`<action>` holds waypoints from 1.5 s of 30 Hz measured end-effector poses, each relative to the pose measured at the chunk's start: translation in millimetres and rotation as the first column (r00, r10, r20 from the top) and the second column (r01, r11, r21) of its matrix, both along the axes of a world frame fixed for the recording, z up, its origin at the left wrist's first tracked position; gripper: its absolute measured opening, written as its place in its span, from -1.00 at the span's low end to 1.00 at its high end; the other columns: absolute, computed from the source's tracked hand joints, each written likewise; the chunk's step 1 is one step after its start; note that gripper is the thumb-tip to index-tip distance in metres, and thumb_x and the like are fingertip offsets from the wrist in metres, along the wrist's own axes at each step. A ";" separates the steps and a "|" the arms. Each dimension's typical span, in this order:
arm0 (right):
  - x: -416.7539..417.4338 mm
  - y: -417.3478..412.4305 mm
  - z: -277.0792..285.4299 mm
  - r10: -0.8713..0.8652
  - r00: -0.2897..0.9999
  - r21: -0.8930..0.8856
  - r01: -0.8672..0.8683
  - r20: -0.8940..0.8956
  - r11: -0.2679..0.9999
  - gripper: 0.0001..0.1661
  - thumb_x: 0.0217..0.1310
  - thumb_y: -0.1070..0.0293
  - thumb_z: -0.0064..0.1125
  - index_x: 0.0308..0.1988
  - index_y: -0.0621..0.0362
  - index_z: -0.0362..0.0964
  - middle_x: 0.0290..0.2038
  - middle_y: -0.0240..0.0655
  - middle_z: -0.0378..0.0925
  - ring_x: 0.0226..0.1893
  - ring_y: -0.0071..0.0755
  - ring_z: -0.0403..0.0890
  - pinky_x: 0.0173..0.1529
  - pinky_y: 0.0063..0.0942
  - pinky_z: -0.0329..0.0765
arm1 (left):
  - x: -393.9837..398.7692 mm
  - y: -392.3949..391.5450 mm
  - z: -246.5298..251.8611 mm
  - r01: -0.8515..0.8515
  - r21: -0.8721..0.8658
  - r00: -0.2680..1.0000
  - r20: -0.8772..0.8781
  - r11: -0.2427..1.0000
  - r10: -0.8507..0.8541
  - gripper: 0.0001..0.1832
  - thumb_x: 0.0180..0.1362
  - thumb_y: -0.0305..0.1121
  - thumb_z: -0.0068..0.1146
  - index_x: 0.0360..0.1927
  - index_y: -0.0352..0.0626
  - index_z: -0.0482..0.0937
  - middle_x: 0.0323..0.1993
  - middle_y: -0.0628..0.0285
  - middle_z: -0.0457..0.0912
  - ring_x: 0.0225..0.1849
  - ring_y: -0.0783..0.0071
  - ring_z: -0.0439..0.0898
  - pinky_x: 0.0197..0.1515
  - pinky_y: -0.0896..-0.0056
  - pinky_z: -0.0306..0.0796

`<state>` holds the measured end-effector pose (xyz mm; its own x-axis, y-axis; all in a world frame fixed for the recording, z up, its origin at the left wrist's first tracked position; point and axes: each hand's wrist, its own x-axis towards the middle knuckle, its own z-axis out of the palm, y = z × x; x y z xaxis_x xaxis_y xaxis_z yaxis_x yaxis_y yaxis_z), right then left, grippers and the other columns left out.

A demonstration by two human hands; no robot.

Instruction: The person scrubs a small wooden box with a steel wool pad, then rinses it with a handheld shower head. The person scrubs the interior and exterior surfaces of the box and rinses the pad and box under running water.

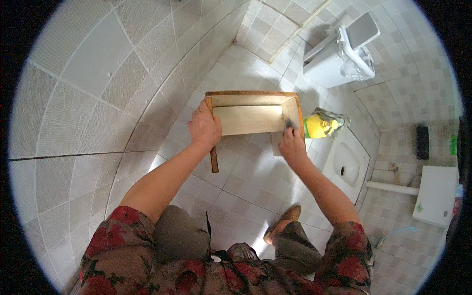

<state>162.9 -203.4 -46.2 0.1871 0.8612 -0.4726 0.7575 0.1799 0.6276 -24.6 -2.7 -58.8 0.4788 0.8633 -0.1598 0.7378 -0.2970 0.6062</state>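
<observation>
An open-sided wooden piece (249, 120), box-like and perhaps a small stool or drawer, stands before me with pale inner boards and brown edges. My left hand (205, 125) grips its left edge, the thumb on the near side. Below that hand, a brown strip (214, 160) of the piece reaches toward me. Inside the right end, my right hand (293, 145) holds a small dark grey scrubber-like item (288, 123) against or close to the side board. The item is blurred and partly covered by fingers, so its exact kind is unclear.
Just right of the wooden piece is a yellow bottle (318, 126) with a dark grey cloth (337, 117) by it. A squat toilet (346, 166) is set into the tiled floor (236, 191). Beyond stands a lidded white bin (328, 68). A tiled wall (121, 92) rises at left.
</observation>
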 end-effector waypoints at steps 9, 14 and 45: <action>39.0 52.8 -19.9 -0.070 0.993 0.406 0.101 -0.090 0.908 -0.80 -0.04 0.33 0.03 -0.43 0.15 0.55 -0.41 -0.28 0.51 -0.20 -0.25 0.37 -0.15 -0.35 0.31 | 1.6 -1.5 3.5 0.013 0.022 1.000 -0.002 1.000 -0.013 -0.53 0.08 -0.36 -0.07 0.09 -0.21 0.20 -0.08 0.00 0.45 -0.01 0.05 0.42 -0.04 -0.08 0.28; 27.4 26.3 -7.8 -0.065 0.992 0.378 0.101 -0.105 0.920 -0.81 -0.06 0.35 0.05 -0.45 0.16 0.57 -0.43 -0.30 0.51 -0.22 -0.25 0.35 -0.16 -0.30 0.29 | 2.5 -4.3 -0.9 0.026 0.016 0.999 0.034 1.000 -0.026 -0.51 0.08 -0.36 -0.07 0.11 -0.21 0.19 -0.08 0.01 0.44 -0.01 0.04 0.41 -0.03 -0.07 0.27; 29.4 31.6 8.4 -0.107 0.994 0.228 0.102 0.008 0.968 -0.79 0.02 0.28 0.03 -0.37 0.01 0.60 -0.36 -0.45 0.56 -0.09 -0.31 0.33 -0.19 -0.29 0.23 | 10.0 -5.6 1.9 0.110 0.004 0.994 -0.023 0.994 -0.110 -0.48 0.08 -0.33 -0.09 0.14 -0.26 0.19 -0.04 0.01 0.44 0.02 0.08 0.39 0.02 -0.05 0.24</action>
